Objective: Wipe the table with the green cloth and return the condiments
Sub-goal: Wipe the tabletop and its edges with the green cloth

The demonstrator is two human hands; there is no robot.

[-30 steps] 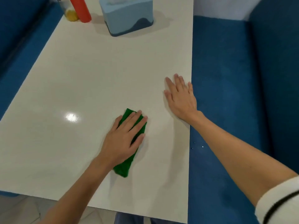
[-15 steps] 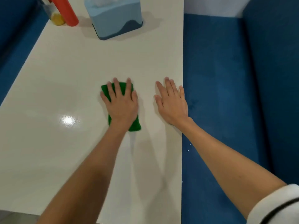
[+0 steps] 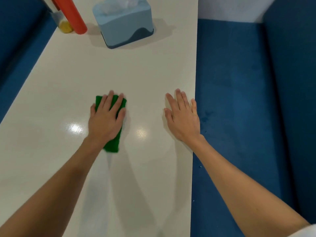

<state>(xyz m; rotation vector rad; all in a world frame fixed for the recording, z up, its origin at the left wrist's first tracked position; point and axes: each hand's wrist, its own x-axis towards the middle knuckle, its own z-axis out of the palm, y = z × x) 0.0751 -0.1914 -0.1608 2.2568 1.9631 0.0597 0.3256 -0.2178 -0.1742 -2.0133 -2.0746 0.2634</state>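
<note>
A folded green cloth lies on the white table, near its middle. My left hand presses flat on the cloth with straight fingers, covering most of it. My right hand rests flat on the table by the right edge, fingers straight, holding nothing. At the far left corner stand a red bottle and a clear container with yellow contents; their tops are cut off by the frame.
A light blue tissue box sits at the far end of the table. Blue upholstered benches run along both long sides. A white wall shows at the top right.
My left hand slid the cloth from the near part of the table away from me, then leftward, widening the gap to my right hand. My right hand stayed flat by the edge.
</note>
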